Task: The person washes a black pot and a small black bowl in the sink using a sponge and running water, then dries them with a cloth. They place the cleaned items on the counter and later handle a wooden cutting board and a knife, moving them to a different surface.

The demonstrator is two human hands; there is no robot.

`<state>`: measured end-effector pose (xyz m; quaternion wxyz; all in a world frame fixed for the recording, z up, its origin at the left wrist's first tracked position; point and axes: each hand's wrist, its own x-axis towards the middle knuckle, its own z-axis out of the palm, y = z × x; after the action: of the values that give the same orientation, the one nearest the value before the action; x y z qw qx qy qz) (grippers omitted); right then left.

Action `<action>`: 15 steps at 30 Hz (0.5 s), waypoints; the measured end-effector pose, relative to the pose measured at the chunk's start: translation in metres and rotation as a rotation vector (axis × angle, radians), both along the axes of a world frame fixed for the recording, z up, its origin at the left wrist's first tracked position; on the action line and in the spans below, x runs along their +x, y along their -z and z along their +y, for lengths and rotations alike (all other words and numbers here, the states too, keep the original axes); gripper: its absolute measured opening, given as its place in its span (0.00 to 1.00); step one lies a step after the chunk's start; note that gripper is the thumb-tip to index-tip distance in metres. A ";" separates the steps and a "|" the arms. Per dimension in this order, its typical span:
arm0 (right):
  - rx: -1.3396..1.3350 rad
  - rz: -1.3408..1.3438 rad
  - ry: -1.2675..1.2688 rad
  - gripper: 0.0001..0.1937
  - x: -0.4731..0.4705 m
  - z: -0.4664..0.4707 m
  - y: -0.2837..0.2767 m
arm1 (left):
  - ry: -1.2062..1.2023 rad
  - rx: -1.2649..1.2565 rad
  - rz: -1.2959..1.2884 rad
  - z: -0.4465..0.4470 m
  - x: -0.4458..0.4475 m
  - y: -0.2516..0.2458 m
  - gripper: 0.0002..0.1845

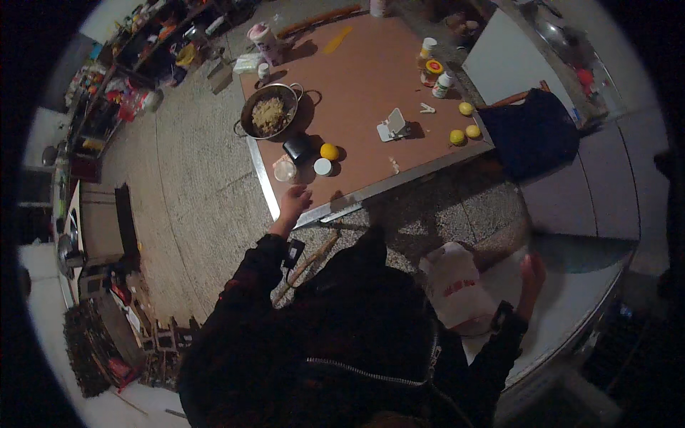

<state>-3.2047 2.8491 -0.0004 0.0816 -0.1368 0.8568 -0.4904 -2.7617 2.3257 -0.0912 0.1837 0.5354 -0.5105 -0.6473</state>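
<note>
My left hand (pixel 296 203) hovers by the near left corner of a brown-topped table (pixel 364 91), its fingers loosely bent and nothing visible in them. Just beyond it is a round translucent container (pixel 285 170). Beside that lie a glossy black case (pixel 297 148), an orange (pixel 329 152) and a jar with a white lid (pixel 322 167). Farther up the left side sits a two-handled metal pan (pixel 270 112) with crumbly tan food in it. My right hand (pixel 531 275) hangs low at the right, nearest a pale bag with red writing (pixel 461 286); its fingers are hard to make out.
A white phone stand (pixel 394 126), yellow fruits (pixel 457 137) and several bottles (pixel 441 85) occupy the table's right side. A chair draped in dark cloth (pixel 530 131) stands beyond its right edge. Crowded shelves (pixel 139 64) line the left wall. A stick (pixel 313 262) slants below the table.
</note>
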 end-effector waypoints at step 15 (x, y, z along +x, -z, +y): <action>0.311 -0.044 -0.476 0.16 -0.144 -0.270 -0.020 | 0.439 -0.504 -0.671 -0.066 -0.142 0.021 0.45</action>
<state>-3.3489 2.5787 0.0199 0.2330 -0.3093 0.8636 -0.3229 -2.9034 2.2601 -0.1123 -0.0085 0.5330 -0.7841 -0.3179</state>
